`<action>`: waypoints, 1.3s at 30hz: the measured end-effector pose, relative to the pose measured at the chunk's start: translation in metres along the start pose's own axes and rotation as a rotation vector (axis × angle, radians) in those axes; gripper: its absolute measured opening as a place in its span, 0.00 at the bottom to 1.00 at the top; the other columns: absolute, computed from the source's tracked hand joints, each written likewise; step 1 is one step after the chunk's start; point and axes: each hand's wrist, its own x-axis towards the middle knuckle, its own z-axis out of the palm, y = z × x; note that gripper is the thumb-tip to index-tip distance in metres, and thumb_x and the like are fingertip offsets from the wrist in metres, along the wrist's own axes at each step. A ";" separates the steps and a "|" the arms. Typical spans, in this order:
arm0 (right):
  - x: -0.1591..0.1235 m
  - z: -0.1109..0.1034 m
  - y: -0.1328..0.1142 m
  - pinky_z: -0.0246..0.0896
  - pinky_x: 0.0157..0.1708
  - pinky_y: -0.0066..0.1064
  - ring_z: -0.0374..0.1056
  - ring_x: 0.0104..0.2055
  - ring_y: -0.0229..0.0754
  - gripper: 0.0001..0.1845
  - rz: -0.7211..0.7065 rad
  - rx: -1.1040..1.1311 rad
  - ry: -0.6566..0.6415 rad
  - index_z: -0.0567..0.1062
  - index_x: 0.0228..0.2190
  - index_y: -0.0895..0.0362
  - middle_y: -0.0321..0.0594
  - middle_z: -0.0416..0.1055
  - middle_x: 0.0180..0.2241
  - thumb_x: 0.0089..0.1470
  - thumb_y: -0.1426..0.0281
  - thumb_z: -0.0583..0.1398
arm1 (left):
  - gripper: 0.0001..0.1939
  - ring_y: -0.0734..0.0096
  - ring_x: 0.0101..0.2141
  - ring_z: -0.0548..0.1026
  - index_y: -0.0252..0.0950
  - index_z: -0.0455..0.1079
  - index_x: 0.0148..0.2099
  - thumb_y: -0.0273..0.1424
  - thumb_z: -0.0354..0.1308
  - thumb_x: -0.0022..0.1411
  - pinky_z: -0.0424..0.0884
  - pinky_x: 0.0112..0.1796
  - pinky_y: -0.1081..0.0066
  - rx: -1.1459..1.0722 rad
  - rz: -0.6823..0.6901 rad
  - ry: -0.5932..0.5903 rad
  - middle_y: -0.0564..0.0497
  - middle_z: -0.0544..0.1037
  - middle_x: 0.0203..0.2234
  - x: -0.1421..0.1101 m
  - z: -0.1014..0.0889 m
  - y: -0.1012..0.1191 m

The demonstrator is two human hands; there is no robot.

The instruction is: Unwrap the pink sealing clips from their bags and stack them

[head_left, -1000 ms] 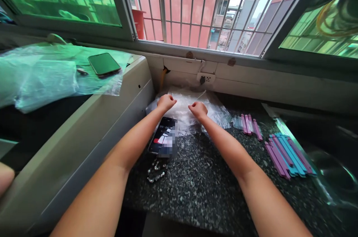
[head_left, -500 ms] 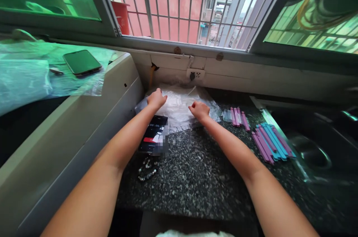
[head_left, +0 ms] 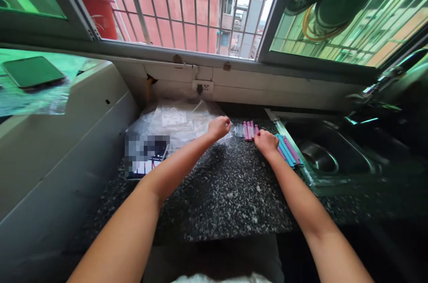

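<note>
My left hand [head_left: 220, 128] is closed in a pinch over the right end of some clear plastic bags [head_left: 177, 118]; what its fingertips hold, if anything, is too small to make out. Just right of it, slim pink plastic strips [head_left: 248, 131], resembling bag sealing clips, lie beside or partly in a small clear packet [head_left: 239, 130]. My right hand [head_left: 266, 141] has its fingers closed at the lower end of a single pink strip [head_left: 257, 129]; whether they grip it is hidden. Behind that wrist lies a pile of blue and purple strips [head_left: 290, 151], partly covered by my hand.
A phone [head_left: 163, 153] lies on the speckled dark counter [head_left: 227, 198], left of my left forearm. The sink [head_left: 317, 156] is on the right, with a faucet [head_left: 377, 82] behind. A white appliance [head_left: 100, 96] bounds the left side, another phone [head_left: 33, 71] on top. A wall socket [head_left: 203, 87] sits behind.
Both hands have moved right, from over the plastic bags towards the strips. My right hand has reached the pink strips. The view has turned right, showing more of the sink and faucet.
</note>
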 end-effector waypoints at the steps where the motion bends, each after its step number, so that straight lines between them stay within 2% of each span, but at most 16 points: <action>1: -0.001 0.002 0.006 0.58 0.34 0.33 0.70 0.41 0.50 0.17 0.010 -0.023 0.003 0.74 0.39 0.61 0.52 0.74 0.38 0.55 0.65 0.52 | 0.13 0.65 0.41 0.72 0.39 0.72 0.40 0.35 0.48 0.59 0.66 0.39 0.71 -0.006 0.026 -0.013 0.48 0.75 0.39 0.003 0.007 0.011; 4: -0.005 0.008 0.017 0.57 0.36 0.36 0.68 0.43 0.53 0.18 -0.018 -0.066 0.056 0.74 0.38 0.63 0.55 0.73 0.37 0.53 0.63 0.54 | 0.14 0.64 0.41 0.72 0.39 0.72 0.41 0.35 0.49 0.58 0.66 0.39 0.70 -0.026 0.081 -0.026 0.47 0.74 0.39 0.012 0.026 0.038; 7: -0.008 0.014 0.020 0.56 0.37 0.38 0.66 0.43 0.54 0.19 -0.047 -0.071 0.089 0.74 0.37 0.64 0.57 0.72 0.36 0.52 0.62 0.55 | 0.14 0.63 0.42 0.71 0.37 0.73 0.41 0.33 0.49 0.58 0.66 0.40 0.69 -0.039 0.112 -0.045 0.45 0.72 0.39 0.023 0.042 0.055; 12: -0.005 0.019 0.022 0.54 0.36 0.38 0.67 0.42 0.53 0.17 -0.068 -0.075 0.073 0.76 0.35 0.61 0.56 0.73 0.34 0.52 0.62 0.55 | 0.14 0.59 0.45 0.67 0.35 0.71 0.43 0.31 0.50 0.58 0.64 0.43 0.65 -0.065 0.113 -0.035 0.41 0.70 0.42 0.039 0.065 0.069; 16: -0.001 0.020 0.025 0.53 0.36 0.37 0.68 0.40 0.51 0.16 -0.078 -0.061 0.067 0.76 0.35 0.61 0.55 0.74 0.33 0.53 0.65 0.54 | 0.15 0.57 0.48 0.63 0.34 0.71 0.43 0.35 0.47 0.60 0.61 0.46 0.63 -0.037 0.129 -0.003 0.40 0.69 0.44 0.048 0.081 0.081; 19: -0.002 0.016 0.027 0.51 0.35 0.37 0.67 0.39 0.51 0.16 -0.070 -0.031 0.097 0.76 0.34 0.63 0.55 0.74 0.32 0.53 0.66 0.52 | 0.17 0.56 0.50 0.61 0.33 0.69 0.45 0.37 0.47 0.60 0.59 0.48 0.62 -0.042 0.093 0.007 0.40 0.68 0.47 0.052 0.089 0.089; 23: -0.007 0.007 0.028 0.49 0.34 0.35 0.66 0.38 0.49 0.15 -0.104 -0.020 0.162 0.75 0.33 0.62 0.52 0.73 0.32 0.53 0.67 0.52 | 0.18 0.57 0.51 0.60 0.33 0.67 0.47 0.39 0.47 0.61 0.57 0.49 0.61 -0.110 0.016 0.028 0.41 0.68 0.49 0.056 0.084 0.091; 28: -0.014 0.001 0.022 0.46 0.33 0.35 0.64 0.36 0.48 0.14 -0.182 0.008 0.253 0.74 0.30 0.61 0.50 0.72 0.30 0.53 0.67 0.52 | 0.17 0.58 0.48 0.64 0.33 0.69 0.42 0.40 0.49 0.59 0.59 0.46 0.64 -0.191 -0.062 0.050 0.42 0.72 0.43 0.047 0.064 0.071; 34: -0.032 -0.004 0.009 0.44 0.33 0.35 0.61 0.35 0.47 0.12 -0.314 0.040 0.278 0.74 0.30 0.60 0.48 0.70 0.30 0.53 0.66 0.53 | 0.11 0.64 0.40 0.68 0.34 0.68 0.36 0.37 0.54 0.55 0.62 0.42 0.67 -0.344 -0.152 0.143 0.46 0.74 0.35 0.004 0.048 0.035; 39: -0.051 -0.008 -0.003 0.43 0.32 0.35 0.61 0.34 0.45 0.11 -0.449 0.072 0.336 0.73 0.28 0.59 0.45 0.70 0.29 0.52 0.66 0.54 | 0.08 0.69 0.34 0.68 0.35 0.65 0.30 0.35 0.58 0.51 0.62 0.38 0.69 -0.479 -0.165 0.218 0.51 0.72 0.28 -0.038 0.029 0.010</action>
